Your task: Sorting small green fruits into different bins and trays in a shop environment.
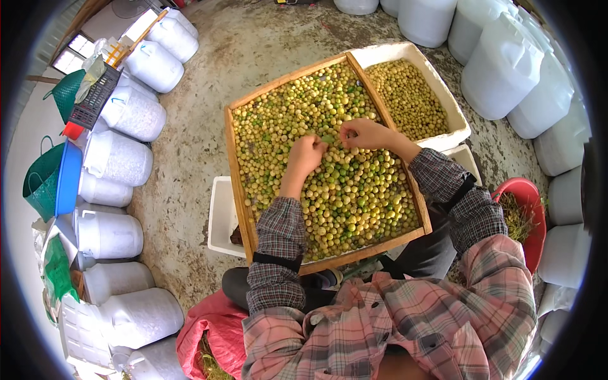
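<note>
In front of me a square wooden-framed tray (pixel 232 156) holds a layer of small round yellow-green fruits (pixel 351 190), some a deeper green. My left hand (pixel 304 156) is over the middle of the fruits, its fingers bent and close together. To its right, my right hand (pixel 365 134) has its thumb and fingertips drawn together just above them. A small green leaf (pixel 327 138) shows between the two hands; whether either one grips it is unclear. What the fingertips may hold is too small to make out.
A white foam box (pixel 453 107) of similar fruits adjoins the tray's far right. Another white foam box (pixel 221 213) is partly under it. A red tub (pixel 534 223) and a red sack (pixel 213 313) contain plant scraps. Plastic drums (pixel 503 66) line both sides.
</note>
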Motion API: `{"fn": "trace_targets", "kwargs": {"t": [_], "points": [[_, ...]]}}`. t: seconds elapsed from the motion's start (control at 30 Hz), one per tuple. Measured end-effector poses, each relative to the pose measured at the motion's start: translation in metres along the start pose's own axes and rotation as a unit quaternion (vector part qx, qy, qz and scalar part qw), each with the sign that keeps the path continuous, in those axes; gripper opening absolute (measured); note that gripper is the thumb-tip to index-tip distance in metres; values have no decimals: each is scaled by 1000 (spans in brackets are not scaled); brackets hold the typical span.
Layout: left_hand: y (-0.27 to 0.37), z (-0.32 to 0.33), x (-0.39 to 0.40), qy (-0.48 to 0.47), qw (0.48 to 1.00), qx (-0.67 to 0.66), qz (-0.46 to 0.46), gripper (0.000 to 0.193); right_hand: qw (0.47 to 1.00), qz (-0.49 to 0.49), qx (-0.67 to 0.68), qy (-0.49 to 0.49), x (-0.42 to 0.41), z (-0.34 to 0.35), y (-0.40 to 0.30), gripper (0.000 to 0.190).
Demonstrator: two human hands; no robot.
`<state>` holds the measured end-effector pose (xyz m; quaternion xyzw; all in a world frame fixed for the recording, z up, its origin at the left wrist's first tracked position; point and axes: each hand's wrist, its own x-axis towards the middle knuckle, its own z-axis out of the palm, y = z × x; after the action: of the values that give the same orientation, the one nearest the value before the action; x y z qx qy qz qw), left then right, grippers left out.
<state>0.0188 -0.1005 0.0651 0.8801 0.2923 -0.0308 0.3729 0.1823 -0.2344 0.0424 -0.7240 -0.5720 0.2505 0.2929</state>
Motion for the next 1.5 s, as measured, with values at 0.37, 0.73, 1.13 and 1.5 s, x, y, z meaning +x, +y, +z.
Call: {"fn": "trace_targets", "kwargs": {"t": [0.37,0.73,1.13,1.5], "points": [[-16,33,-42,97,984,-76,130,28,962,85,-243,-89,11,11,-36,17],[-30,-20,-104,67,772,-632,3,15,984,96,116,-96,-18,-3,-33,15],[-12,-62,-436,672,733,-23,-102,16,970,112,-120,-182,-8,13,-28,20],[-170,5,-578,472,814,119,-315,41,967,-38,-171,-185,0,35,-70,54]]}}
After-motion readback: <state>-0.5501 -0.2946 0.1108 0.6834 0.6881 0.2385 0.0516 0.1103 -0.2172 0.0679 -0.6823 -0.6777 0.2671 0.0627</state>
